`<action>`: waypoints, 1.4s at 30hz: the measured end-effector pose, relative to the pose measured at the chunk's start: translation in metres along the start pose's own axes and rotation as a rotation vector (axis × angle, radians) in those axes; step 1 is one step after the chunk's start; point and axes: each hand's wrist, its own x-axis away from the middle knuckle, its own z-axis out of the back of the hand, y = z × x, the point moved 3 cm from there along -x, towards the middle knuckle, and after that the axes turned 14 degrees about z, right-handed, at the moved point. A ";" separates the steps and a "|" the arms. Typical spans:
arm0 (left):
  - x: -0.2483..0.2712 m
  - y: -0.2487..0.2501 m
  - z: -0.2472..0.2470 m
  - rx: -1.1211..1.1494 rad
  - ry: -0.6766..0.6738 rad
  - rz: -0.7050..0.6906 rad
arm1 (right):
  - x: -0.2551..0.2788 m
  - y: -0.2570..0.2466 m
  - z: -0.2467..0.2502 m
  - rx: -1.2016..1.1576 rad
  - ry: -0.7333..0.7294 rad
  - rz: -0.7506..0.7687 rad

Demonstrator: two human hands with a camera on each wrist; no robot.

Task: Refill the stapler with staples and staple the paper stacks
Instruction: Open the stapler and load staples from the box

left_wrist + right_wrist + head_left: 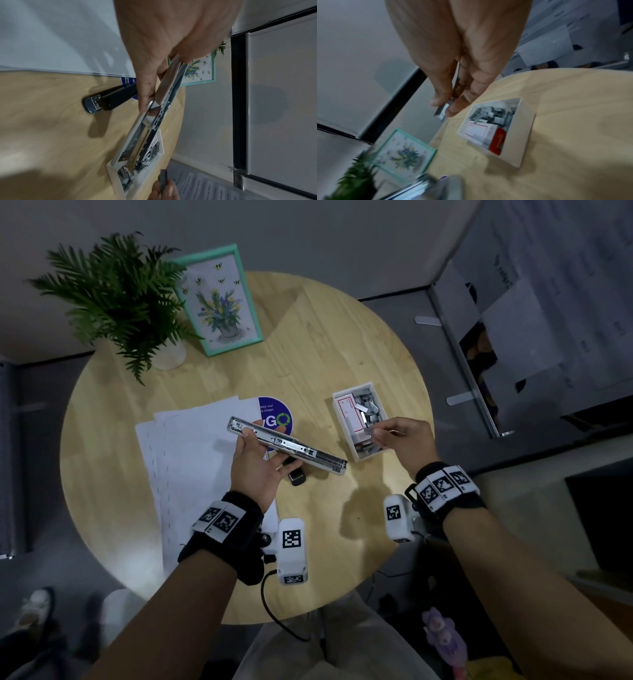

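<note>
The left hand holds the opened white stapler above the round wooden desk, with the thumb on one side and the fingers curled under it. The metal staple channel faces up, and the stapler points toward the right. The right hand pinches a short strip of staples between the thumb and the fingertips, just above the near end of the white box. This box stands on the right part of the desk and contains loose staples and a small red and white packet. The paper stacks lie fanned on the left part of the desk, below the left hand. A black stapler lies on the desk under the white one.
</note>
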 end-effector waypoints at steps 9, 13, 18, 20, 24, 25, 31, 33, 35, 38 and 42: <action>0.004 0.004 -0.002 0.118 0.000 0.019 | 0.040 -0.049 -0.049 -0.051 -0.077 0.254; 0.006 0.005 -0.001 0.174 -0.025 0.027 | 0.045 -0.055 -0.060 0.145 -0.071 0.450; 0.007 0.004 -0.001 0.218 -0.031 0.037 | 0.047 -0.057 -0.066 0.165 -0.039 0.505; 0.008 0.003 -0.001 0.221 -0.029 0.035 | 0.047 -0.057 -0.069 0.157 -0.051 0.508; 0.010 0.001 -0.001 0.220 -0.024 0.031 | 0.047 -0.056 -0.072 0.160 -0.074 0.517; 0.010 0.001 -0.001 0.224 -0.022 0.031 | 0.048 -0.056 -0.072 0.161 -0.079 0.515; 0.010 -0.003 0.004 0.222 -0.015 0.024 | 0.049 -0.051 -0.071 0.186 -0.106 0.529; 0.010 -0.004 0.005 0.222 -0.015 0.021 | 0.050 -0.050 -0.071 0.202 -0.107 0.547; 0.011 -0.004 0.005 0.232 -0.015 0.018 | 0.052 -0.051 -0.069 0.184 -0.076 0.569; 0.013 -0.003 0.004 0.237 -0.014 0.007 | 0.054 -0.053 -0.069 0.162 -0.050 0.595; 0.014 -0.002 0.003 0.237 -0.023 -0.005 | 0.054 -0.052 -0.068 0.170 -0.057 0.575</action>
